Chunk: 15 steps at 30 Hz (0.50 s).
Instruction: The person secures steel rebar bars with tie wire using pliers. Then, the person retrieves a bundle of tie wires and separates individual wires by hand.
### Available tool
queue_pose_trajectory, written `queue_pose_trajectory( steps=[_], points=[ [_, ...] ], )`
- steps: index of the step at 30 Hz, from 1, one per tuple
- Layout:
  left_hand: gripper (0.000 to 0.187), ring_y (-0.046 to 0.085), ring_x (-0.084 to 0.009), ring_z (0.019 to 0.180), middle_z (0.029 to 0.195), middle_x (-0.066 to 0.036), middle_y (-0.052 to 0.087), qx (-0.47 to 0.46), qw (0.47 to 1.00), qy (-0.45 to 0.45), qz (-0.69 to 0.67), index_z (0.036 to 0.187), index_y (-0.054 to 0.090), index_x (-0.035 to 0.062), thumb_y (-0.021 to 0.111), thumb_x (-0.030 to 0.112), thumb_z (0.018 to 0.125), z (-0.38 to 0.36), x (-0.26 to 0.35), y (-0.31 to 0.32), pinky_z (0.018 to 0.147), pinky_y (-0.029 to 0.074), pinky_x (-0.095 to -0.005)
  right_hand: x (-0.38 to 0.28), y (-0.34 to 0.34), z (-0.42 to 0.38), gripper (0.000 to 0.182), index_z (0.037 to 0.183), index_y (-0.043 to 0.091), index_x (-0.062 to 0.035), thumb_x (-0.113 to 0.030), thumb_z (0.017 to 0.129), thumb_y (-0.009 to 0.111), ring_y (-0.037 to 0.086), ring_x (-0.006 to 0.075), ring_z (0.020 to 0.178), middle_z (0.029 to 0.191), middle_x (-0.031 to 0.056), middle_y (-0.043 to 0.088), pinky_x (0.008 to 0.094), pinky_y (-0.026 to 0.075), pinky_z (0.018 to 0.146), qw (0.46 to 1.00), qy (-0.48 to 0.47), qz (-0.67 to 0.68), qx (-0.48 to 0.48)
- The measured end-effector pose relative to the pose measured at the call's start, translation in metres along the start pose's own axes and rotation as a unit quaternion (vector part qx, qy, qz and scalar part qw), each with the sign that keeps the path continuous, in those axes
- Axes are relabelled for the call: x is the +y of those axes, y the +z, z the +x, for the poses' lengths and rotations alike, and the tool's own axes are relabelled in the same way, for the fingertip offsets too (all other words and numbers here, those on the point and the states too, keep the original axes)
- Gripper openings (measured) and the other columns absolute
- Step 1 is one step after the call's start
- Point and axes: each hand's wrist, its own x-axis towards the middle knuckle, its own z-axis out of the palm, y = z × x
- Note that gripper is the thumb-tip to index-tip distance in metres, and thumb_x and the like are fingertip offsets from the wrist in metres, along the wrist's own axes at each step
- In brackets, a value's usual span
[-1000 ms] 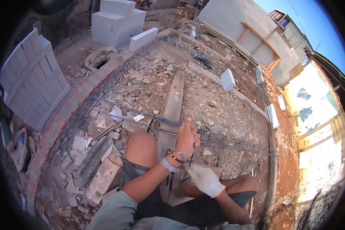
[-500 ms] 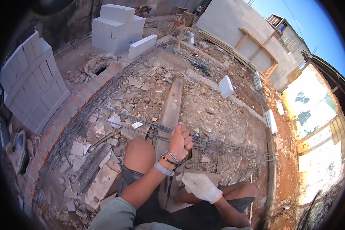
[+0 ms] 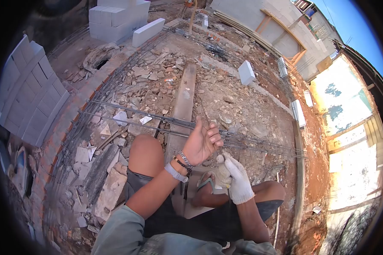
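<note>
My bare left hand, with a watch and bracelets at the wrist, is raised just over the long steel rebars. Its fingers are curled round a thin wire whose end sticks up above them. Close beside it on the right, my right hand wears a white knit glove and is closed. The thin strand seems to run down from the left hand into the glove and show again below it; the grip itself is partly hidden. Under the rebars lies a wooden plank.
Broken rubble covers the ground around my bent knees. White blocks are stacked at left, with another stack behind. A low brick edge runs along the left. A single white block stands ahead.
My left hand has turned from a fist on the rebars to a more open curl showing its palm side. My gloved right hand has risen toward it. The view has tipped down slightly.
</note>
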Motion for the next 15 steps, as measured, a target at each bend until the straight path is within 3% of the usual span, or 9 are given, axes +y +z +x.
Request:
queue_pose_trajectory(
  steps=[3,4,5,8,10,11,12,13,15],
  points=[
    [0.047,0.036,-0.0110,0.061,0.068,0.004,0.033,-0.045,0.997,-0.006,-0.058,0.080,0.040,0.0142,0.031,0.053,0.105,0.003,-0.015,-0.011,0.064,0.036,-0.0294,-0.003,-0.005,0.002,0.032,0.123,0.058,0.0017,-0.022,0.102,0.052,0.042,0.0030,0.056,0.072,-0.0042,0.050,0.0196,0.034,0.050,0.999,-0.013,0.025,0.033],
    [0.046,0.028,-0.0100,0.053,0.062,0.005,0.027,0.047,0.998,0.029,-0.013,0.070,0.033,0.0174,0.034,0.046,0.107,0.002,-0.014,-0.006,0.055,0.031,-0.0273,-0.003,-0.002,0.001,0.030,0.122,0.058,0.0009,-0.021,0.102,0.052,0.042,0.0029,0.055,0.071,-0.0044,0.050,0.0197,0.034,0.050,0.999,-0.009,0.016,0.030],
    [0.047,0.026,-0.0097,0.051,0.061,0.006,0.024,0.061,0.996,0.057,0.016,0.069,0.032,0.0181,0.034,0.045,0.107,0.002,-0.013,-0.009,0.052,0.028,-0.0270,-0.002,0.000,-0.001,0.029,0.122,0.058,0.0000,-0.020,0.103,0.051,0.042,0.0028,0.055,0.070,-0.0046,0.050,0.0198,0.035,0.050,1.000,-0.003,0.008,0.026],
    [0.048,0.018,-0.0090,0.045,0.057,0.007,0.018,0.124,0.978,0.142,0.088,0.065,0.027,0.0197,0.035,0.042,0.107,0.003,0.001,-0.008,0.045,0.020,-0.0266,-0.003,0.005,-0.013,0.025,0.117,0.061,-0.0018,-0.019,0.102,0.051,0.052,0.0065,0.062,0.075,0.0003,0.058,0.0230,0.042,0.055,0.960,0.073,-0.268,-0.028],
    [0.049,0.014,-0.0088,0.043,0.055,0.007,0.015,0.196,0.954,0.201,0.108,0.064,0.024,0.0201,0.035,0.041,0.106,0.003,0.019,0.011,0.043,0.016,-0.0270,-0.004,0.005,-0.026,0.025,0.114,0.062,-0.0020,-0.020,0.101,0.051,0.058,0.0103,0.068,0.080,0.0037,0.063,0.0262,0.046,0.061,0.884,-0.070,-0.462,-0.036],
    [0.049,0.014,-0.0088,0.043,0.055,0.007,0.015,0.179,0.959,0.187,0.118,0.064,0.024,0.0199,0.035,0.041,0.106,0.002,0.021,0.011,0.043,0.016,-0.0272,-0.009,0.004,-0.031,0.024,0.113,0.063,-0.0021,-0.020,0.101,0.051,0.060,0.0123,0.072,0.083,0.0053,0.066,0.0278,0.048,0.064,0.824,-0.142,-0.547,-0.039],
    [0.049,0.014,-0.0089,0.043,0.055,0.007,0.015,0.164,0.963,0.171,0.127,0.064,0.024,0.0197,0.036,0.042,0.106,0.001,0.021,0.009,0.043,0.016,-0.0273,-0.025,0.003,-0.033,0.024,0.109,0.064,0.0001,-0.020,0.100,0.054,0.064,0.0163,0.077,0.087,0.0077,0.068,0.0314,0.051,0.070,0.834,-0.125,-0.538,-0.005],
    [0.049,0.013,-0.0089,0.043,0.055,0.007,0.015,0.149,0.968,0.151,0.137,0.064,0.024,0.0195,0.036,0.042,0.106,-0.001,0.018,0.009,0.043,0.016,-0.0275,-0.040,0.006,-0.034,0.025,0.111,0.063,0.0003,-0.020,0.100,0.053,0.064,0.0158,0.077,0.086,0.0070,0.067,0.0305,0.050,0.069,0.930,-0.063,-0.359,0.050],
    [0.050,0.013,-0.0088,0.042,0.054,0.007,0.015,0.134,0.967,0.150,0.156,0.064,0.023,0.0195,0.037,0.042,0.106,-0.006,0.005,0.018,0.042,0.016,-0.0278,-0.048,-0.013,-0.009,0.023,0.106,0.067,-0.0046,-0.019,0.102,0.050,0.039,0.0033,0.049,0.064,-0.0032,0.052,0.0193,0.030,0.046,0.991,-0.050,-0.063,0.102]
  ],
)
